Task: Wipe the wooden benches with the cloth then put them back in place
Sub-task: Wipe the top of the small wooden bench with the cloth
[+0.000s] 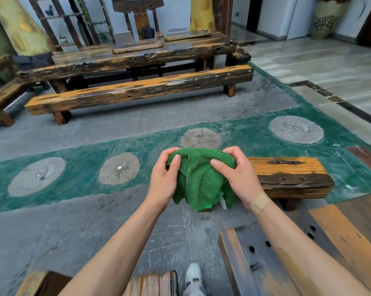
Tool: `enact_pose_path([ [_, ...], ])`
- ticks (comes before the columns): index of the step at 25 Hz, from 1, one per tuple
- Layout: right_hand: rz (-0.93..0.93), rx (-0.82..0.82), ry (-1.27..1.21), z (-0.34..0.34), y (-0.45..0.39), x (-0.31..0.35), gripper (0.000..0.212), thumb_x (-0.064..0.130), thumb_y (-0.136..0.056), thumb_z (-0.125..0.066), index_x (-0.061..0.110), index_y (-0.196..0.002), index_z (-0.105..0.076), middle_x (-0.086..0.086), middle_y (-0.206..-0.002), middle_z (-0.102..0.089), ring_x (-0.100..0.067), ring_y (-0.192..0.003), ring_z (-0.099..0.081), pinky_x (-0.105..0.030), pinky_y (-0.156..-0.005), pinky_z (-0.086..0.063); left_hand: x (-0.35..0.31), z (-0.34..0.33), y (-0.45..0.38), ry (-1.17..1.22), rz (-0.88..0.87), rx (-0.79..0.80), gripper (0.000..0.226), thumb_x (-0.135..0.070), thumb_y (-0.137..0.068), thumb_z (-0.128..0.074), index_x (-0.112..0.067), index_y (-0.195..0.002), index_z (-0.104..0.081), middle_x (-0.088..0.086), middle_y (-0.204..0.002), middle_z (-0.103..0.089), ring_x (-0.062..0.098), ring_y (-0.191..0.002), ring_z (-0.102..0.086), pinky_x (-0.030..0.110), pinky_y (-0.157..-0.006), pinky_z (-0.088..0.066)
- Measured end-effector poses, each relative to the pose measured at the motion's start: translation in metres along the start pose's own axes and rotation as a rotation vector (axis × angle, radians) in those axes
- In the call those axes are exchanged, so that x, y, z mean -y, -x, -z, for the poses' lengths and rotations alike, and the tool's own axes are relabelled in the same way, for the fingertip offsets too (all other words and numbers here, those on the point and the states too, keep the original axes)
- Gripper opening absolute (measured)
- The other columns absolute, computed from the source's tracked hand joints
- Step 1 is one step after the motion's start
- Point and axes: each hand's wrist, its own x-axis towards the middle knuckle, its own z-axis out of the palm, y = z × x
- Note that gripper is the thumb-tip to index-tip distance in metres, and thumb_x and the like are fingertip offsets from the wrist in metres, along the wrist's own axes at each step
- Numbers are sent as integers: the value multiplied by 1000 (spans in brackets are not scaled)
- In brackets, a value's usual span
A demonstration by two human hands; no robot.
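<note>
A green cloth [198,180] hangs in the air in front of me, bunched at its top edge. My left hand [164,177] grips its left corner and my right hand [237,176] pinches its right corner. A short wooden bench [291,178] with an orange top stands just right of my right hand. A long wooden bench [137,90] stands farther off, in front of a long wooden table [124,58]. Another bench [272,259] with a dark top and holes lies under my right forearm.
The floor is grey stone with a green band holding round millstones [119,168]. A bench end [1,99] shows at the far left. A wooden piece [152,285] and my shoe [193,278] lie at the bottom edge. Pale tiled floor [329,67] opens at the right.
</note>
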Motion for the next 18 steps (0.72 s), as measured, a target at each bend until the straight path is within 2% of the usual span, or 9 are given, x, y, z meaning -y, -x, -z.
enact_pose_path([
  [3,-14,-25,17,-1,-55,-20,20,20,-89,-74,15,-93,-56,7,-78,-62,-7,-74,-59,-25,-68,-52,30,-5,-66,-12,-3,44,20,-22,-103,-54,-39,-108,-63,-23,-102,-70,0,-94,-63,19,-84,-49],
  [7,-24,-120,79,3,-142,-52,20,22,-89,-75,21,-85,-56,12,-74,-60,-6,-71,-58,-22,-65,-51,70,-13,-168,-33,-47,188,23,-20,-103,-53,-40,-107,-65,-19,-102,-71,1,-95,-64,18,-85,-49],
  [12,-34,-184,162,-3,-244,-67,24,18,-87,-77,19,-83,-54,16,-71,-56,-1,-66,-52,-17,-63,-43,102,-7,-277,-85,-47,261,25,-17,-104,-51,-36,-109,-67,-13,-107,-73,2,-100,-65,20,-89,-50],
  [14,-55,-183,179,-6,-278,-71,24,20,-86,-77,21,-82,-54,17,-71,-55,-3,-68,-51,-19,-63,-43,111,-5,-317,-107,-30,277,25,-16,-104,-52,-35,-109,-67,-12,-106,-72,-1,-98,-63,19,-88,-49],
  [16,-81,-212,180,-4,-308,-74,24,23,-86,-78,22,-83,-54,14,-73,-55,-7,-71,-52,-25,-65,-44,116,-12,-352,-115,-42,297,28,-15,-104,-52,-40,-105,-65,-16,-103,-70,-9,-94,-61,13,-84,-46],
  [18,-85,-252,168,-1,-332,-78,24,23,-86,-77,22,-83,-54,17,-72,-55,-5,-70,-52,-22,-63,-43,121,-22,-381,-96,-39,313,32,-14,-104,-52,-44,-102,-63,-21,-100,-69,-14,-91,-60,7,-81,-44],
])
